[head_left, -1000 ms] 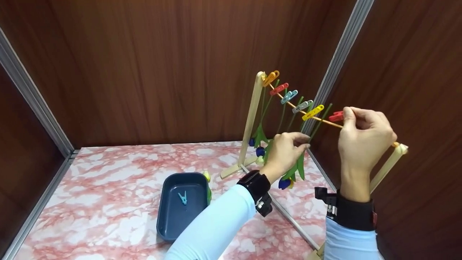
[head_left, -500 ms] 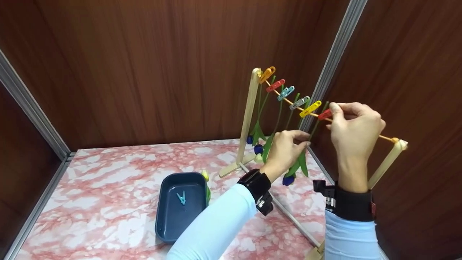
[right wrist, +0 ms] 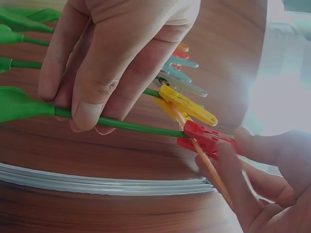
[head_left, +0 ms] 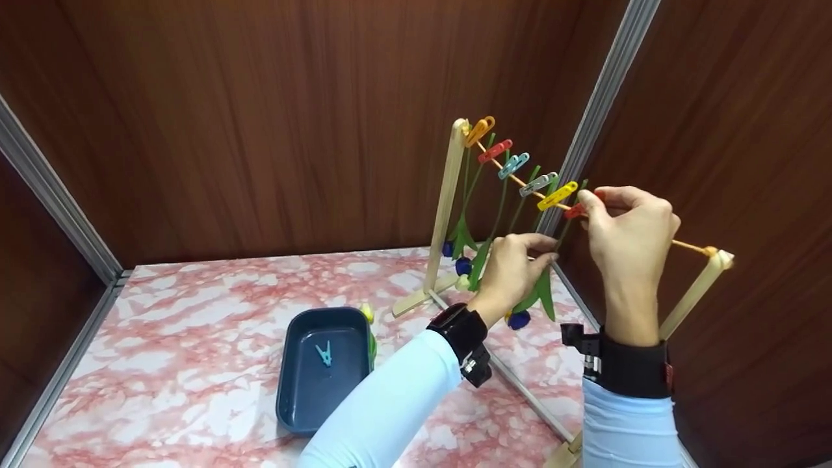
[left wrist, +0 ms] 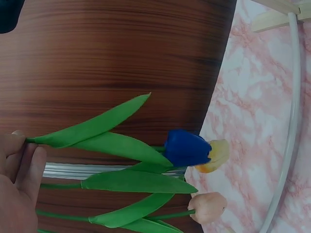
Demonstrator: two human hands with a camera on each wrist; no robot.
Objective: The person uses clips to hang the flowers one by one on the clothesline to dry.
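My left hand point(head_left: 513, 270) pinches the green stem point(right wrist: 141, 128) of an upside-down blue tulip point(left wrist: 187, 148), whose leaves hang below the fingers. With thumb and fingers, my right hand point(head_left: 630, 240) grips a red clothespin point(right wrist: 206, 138) by its handle end. The clothespin's jaws sit over the thin orange rod point(head_left: 686, 246) and around the top of that stem. Just beside it, a yellow clothespin point(head_left: 558, 196) is clipped on the rod. Farther along are grey point(head_left: 538, 184), light blue point(head_left: 513, 166), red point(head_left: 495, 151) and orange point(head_left: 480, 132) clothespins, with tulips hanging head down.
A wooden post point(head_left: 448, 208) and another wooden post point(head_left: 697, 292) hold up the rod. On the marbled table point(head_left: 195, 338), a dark blue tub point(head_left: 283, 383) contains a light blue clothespin point(head_left: 324, 354). A yellow tulip point(head_left: 367, 312) lies behind the tub's right side. Brown panels enclose the table.
My right hand has moved left along the rod with the red clothespin, bringing it from apart from the tulip stem to the stem's top. My left hand has stayed nearly still, holding the stem.
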